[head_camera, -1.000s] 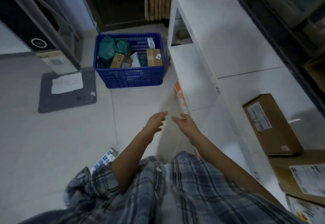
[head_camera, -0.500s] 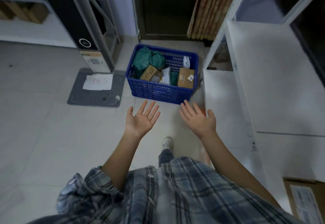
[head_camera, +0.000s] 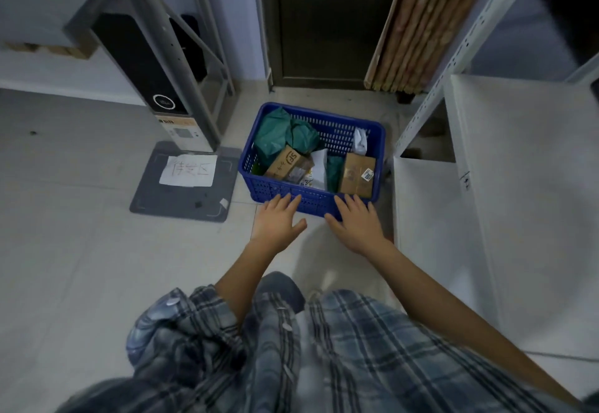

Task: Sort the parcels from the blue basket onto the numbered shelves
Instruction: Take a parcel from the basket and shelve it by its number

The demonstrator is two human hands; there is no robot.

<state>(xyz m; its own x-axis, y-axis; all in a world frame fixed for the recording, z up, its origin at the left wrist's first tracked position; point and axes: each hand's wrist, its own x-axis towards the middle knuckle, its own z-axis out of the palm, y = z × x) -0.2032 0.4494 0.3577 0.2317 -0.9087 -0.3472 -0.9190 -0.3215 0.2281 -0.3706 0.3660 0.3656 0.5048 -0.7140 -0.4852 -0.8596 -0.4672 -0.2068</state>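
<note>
blue basket (head_camera: 311,200), hands now palm-down, nearer

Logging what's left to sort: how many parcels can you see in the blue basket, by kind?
Visible in the blue basket; anything buried underneath is hidden:
Brown cardboard boxes: 2, one marked SF, one with a white sticker
Green bags: 2, a large one, a smaller one
White bags: 2, one central, one at the back
Total: 6
</note>
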